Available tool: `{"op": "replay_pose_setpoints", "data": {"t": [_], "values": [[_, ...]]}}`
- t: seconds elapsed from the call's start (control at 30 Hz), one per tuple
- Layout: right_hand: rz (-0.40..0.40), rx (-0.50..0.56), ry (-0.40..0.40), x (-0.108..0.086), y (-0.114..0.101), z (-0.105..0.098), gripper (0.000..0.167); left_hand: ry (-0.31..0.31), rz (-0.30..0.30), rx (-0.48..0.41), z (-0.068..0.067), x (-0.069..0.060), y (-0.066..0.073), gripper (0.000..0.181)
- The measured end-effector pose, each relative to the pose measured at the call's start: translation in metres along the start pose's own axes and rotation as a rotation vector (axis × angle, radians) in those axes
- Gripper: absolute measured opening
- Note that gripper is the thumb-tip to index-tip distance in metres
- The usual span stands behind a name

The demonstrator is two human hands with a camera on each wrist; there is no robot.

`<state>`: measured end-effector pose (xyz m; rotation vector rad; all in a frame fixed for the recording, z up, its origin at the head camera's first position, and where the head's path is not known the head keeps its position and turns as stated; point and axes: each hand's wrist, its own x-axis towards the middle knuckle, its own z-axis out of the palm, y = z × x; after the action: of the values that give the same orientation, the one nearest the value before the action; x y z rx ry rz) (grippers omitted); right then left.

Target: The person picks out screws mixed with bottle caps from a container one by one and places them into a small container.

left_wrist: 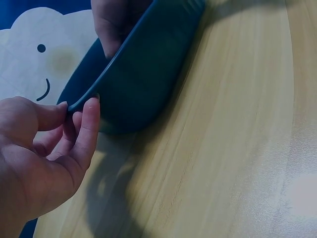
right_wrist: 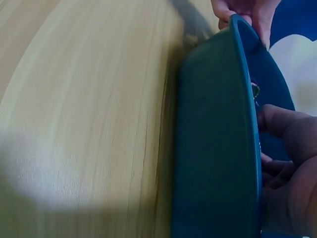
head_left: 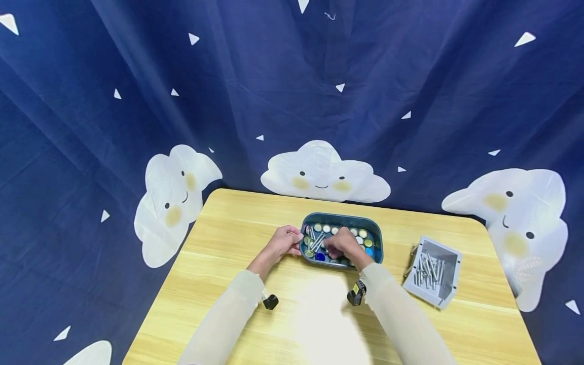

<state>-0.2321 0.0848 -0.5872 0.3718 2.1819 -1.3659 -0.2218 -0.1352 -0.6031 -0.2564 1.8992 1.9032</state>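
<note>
A dark teal plastic basin (head_left: 375,228) stands on the table, holding several bottle caps (head_left: 362,233) and a few loose metal bolts (head_left: 316,244). My left hand (head_left: 284,242) pinches the basin's left rim between thumb and fingers, which the left wrist view shows closely. Inside the basin is my right hand (head_left: 344,242), reaching down among the caps just right of the bolts. Its fingers are bent. In the right wrist view the basin wall (right_wrist: 218,129) hides the fingertips, so whether they grip anything is unclear.
On the right of the wooden table (head_left: 219,238) sits a grey plastic bin (head_left: 450,253) with several metal bolts (head_left: 429,271) in it. A dark blue curtain (head_left: 292,91) with white clouds hangs directly behind the table.
</note>
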Motion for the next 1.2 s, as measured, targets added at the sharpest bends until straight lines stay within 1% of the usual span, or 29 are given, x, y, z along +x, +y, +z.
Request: {"op": "replay_pose_setpoints", "data": {"t": [0.13,0.2,0.4,0.53,0.6,0.77,0.83,1.07,1.2], "values": [[-0.023,-0.032,0.012,-0.003,0.000,-0.006,0.012,0.011,0.006,0.004,0.002,0.001,0.000,0.020],[-0.040,-0.068,0.025,-0.005,-0.001,-0.010,0.013,0.011,0.003,0.004,0.002,0.001,0.000,0.020],[-0.113,-0.188,0.046,-0.016,-0.003,-0.026,0.032,0.009,-0.005,0.014,0.002,0.004,0.000,0.022],[-0.153,-0.228,0.053,-0.027,-0.002,-0.041,0.030,0.019,-0.008,0.018,0.001,0.004,0.000,0.022],[-0.170,-0.224,0.051,-0.033,-0.001,-0.048,0.026,0.020,-0.009,0.018,0.001,0.004,0.000,0.023],[-0.220,-0.132,0.026,-0.046,0.006,-0.068,0.020,0.014,-0.014,0.019,0.003,0.004,-0.002,0.024],[-0.234,-0.114,0.019,-0.051,0.007,-0.077,0.017,0.012,-0.014,0.019,0.003,0.005,-0.003,0.024],[-0.259,-0.137,0.052,-0.070,0.014,-0.110,0.008,0.001,0.011,0.002,0.002,0.007,-0.007,0.029],[-0.253,-0.125,0.072,-0.081,0.018,-0.128,0.012,0.009,0.009,0.001,0.000,0.005,-0.007,0.026]]}}
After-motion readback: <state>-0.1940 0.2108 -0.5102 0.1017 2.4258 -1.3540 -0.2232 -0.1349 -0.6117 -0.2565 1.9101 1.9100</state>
